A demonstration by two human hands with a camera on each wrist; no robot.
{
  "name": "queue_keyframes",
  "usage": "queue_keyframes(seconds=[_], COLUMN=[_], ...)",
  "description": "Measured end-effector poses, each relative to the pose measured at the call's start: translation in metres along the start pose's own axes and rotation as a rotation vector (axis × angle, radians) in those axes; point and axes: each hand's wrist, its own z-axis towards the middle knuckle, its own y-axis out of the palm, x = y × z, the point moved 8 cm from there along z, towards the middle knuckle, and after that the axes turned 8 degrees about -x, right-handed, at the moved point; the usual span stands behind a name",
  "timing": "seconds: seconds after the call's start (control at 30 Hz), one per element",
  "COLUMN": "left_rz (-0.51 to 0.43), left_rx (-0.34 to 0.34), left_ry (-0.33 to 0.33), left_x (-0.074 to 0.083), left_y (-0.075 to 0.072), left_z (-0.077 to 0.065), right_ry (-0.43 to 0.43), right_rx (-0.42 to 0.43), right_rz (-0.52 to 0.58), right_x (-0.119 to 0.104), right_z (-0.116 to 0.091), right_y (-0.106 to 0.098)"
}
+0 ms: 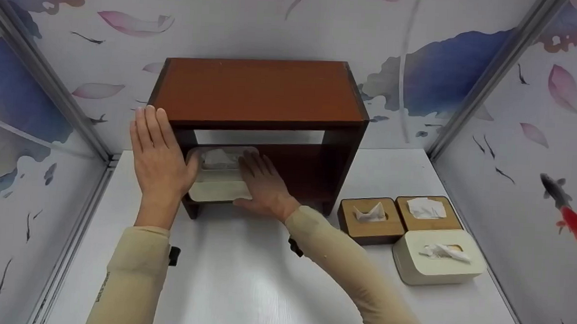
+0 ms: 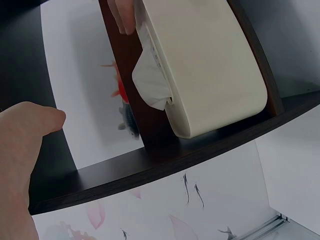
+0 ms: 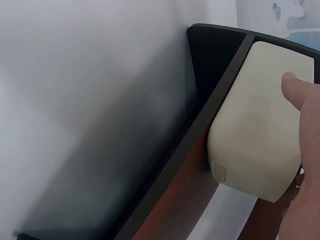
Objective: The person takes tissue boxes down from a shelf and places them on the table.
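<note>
A cream tissue box [image 1: 218,192] with a tuft of white tissue stands on the lower board of a brown wooden shelf unit [image 1: 257,90], close to its left side panel. My right hand [image 1: 267,188] rests against the box's right part with fingers extended; in the right wrist view its thumb [image 3: 295,90] touches the front face. The other fingers are mostly hidden in that view. Upright at the unit's front left edge, my left hand [image 1: 160,168] has straight fingers and holds nothing. Its thumb [image 2: 47,119] points toward the shelf opening in the left wrist view.
On the white table [image 1: 244,286] to the right stand two wood-topped tissue boxes, one on the left [image 1: 371,219] and one on the right [image 1: 430,213]. Another cream tissue box [image 1: 440,258] sits in front of them. Patterned panels [image 1: 284,35] enclose the table at the back and sides.
</note>
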Motion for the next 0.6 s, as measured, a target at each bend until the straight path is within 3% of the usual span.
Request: queue_keyframes(seconds=[0.27,0.6], left_rz=[-0.006,0.014], left_rx=[0.015,-0.030], left_ry=[-0.005,-0.026], left_x=[-0.001,-0.002], left_y=[-0.001,0.003], left_z=[-0.001,0.000], right_ry=[0.037,0.051], right_rx=[-0.025,-0.099], right_rz=[0.011,0.095], right_x=[-0.004,0.002], right_z=[0.029,0.051], right_y=[-0.008,-0.008])
